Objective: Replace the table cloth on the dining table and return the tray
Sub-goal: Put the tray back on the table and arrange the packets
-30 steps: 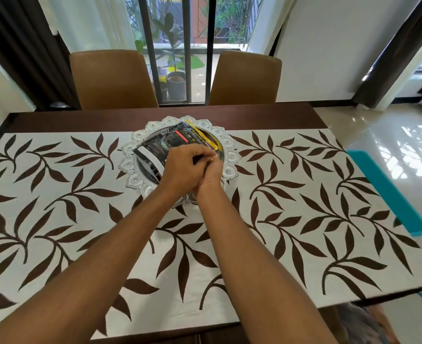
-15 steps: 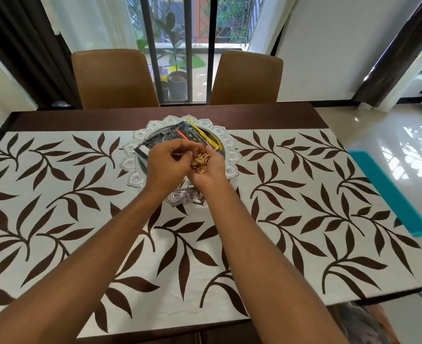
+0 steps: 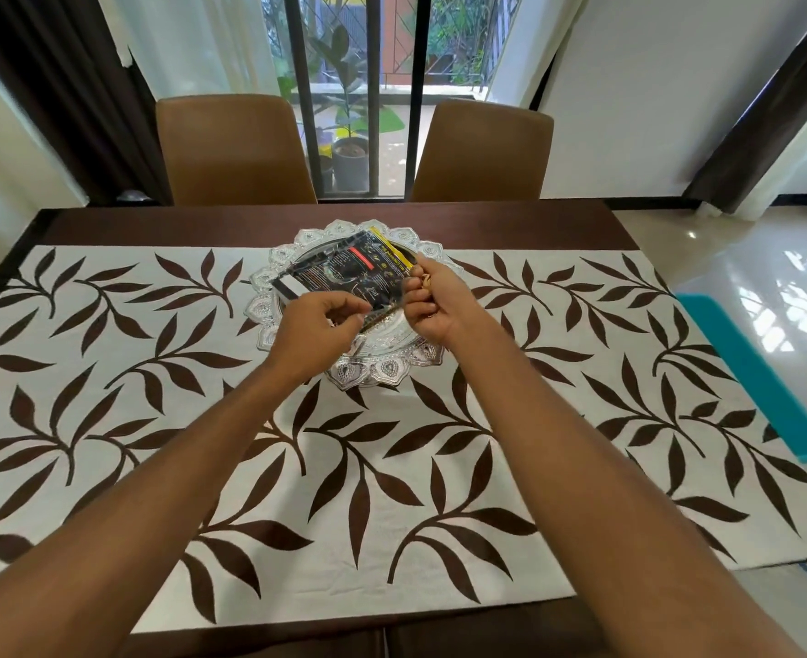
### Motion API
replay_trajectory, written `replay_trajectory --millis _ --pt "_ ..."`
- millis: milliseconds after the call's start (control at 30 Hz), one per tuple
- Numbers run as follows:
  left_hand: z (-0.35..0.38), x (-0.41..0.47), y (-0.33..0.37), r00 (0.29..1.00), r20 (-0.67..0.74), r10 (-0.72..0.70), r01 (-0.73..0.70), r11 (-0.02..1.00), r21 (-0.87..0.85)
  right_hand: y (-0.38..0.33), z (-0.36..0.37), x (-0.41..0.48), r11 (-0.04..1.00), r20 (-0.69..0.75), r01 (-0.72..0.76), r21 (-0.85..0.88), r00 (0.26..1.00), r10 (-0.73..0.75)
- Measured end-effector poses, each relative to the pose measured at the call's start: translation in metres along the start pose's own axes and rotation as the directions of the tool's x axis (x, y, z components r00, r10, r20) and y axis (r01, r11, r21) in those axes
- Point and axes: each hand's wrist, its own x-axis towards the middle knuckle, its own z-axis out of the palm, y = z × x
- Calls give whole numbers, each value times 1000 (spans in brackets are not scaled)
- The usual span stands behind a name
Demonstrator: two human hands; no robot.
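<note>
Tray (image 3: 262, 283), silver, scalloped rim: sitting on the table cloth (image 3: 392, 491), white with brown leaves, which is lying flat under it and spreading out to either side of it.
Worktop (image 3: 154, 225): showing as a dark wood band beyond the tray.
Packet (image 3: 344, 273), black, glossy: lying in the tray.
Hands: a second ago both were pressing close together over the tray; now they are parting above its near half.
Left hand (image 3: 316, 327): hovering over the tray's left part, fingers curling in toward the thumb; whether it is pinching anything cannot be told.
Right hand (image 3: 434, 308): hovering over the tray's right part, gripping a small tan object (image 3: 424, 279) at its fingertips.
Judgement: cloth and tray are looking already placed. The parting hands are suggesting that only tidying of the tray's contents is remaining.
</note>
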Motion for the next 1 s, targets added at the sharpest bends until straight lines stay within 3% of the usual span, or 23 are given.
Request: replay_trajectory --millis 100,167,233,367,467,500,667,1000 --pt "1 6 -3 981 177 79 -116 970 213 -12 -8 -1 993 -47 23 -114 998 -29" --pt "2 14 -6 951 277 139 -244 886 395 -16 -10 -1 962 -112 63 -265 989 -96" --pt "3 20 -8 944 287 162 -302 775 555 -17 -11 1 884 -143 100 -457 973 -183" --pt "-1 28 -8 940 279 198 -341 613 712 -12 -10 13 567 -42 222 -793 909 -416" --pt "-5 32 -11 946 243 213 -321 548 772 -11 -11 20 282 69 264 -922 832 -551" --pt "-5 33 -14 948 238 209 -314 526 790 -10 -13 23 238 90 267 -934 820 -566" --pt "-2 37 -13 955 247 166 -298 510 807 -9 -17 30 211 108 277 -937 808 -579" --pt "10 42 -5 915 382 133 -398 466 790 -8 -18 32 243 93 276 -930 815 -572"
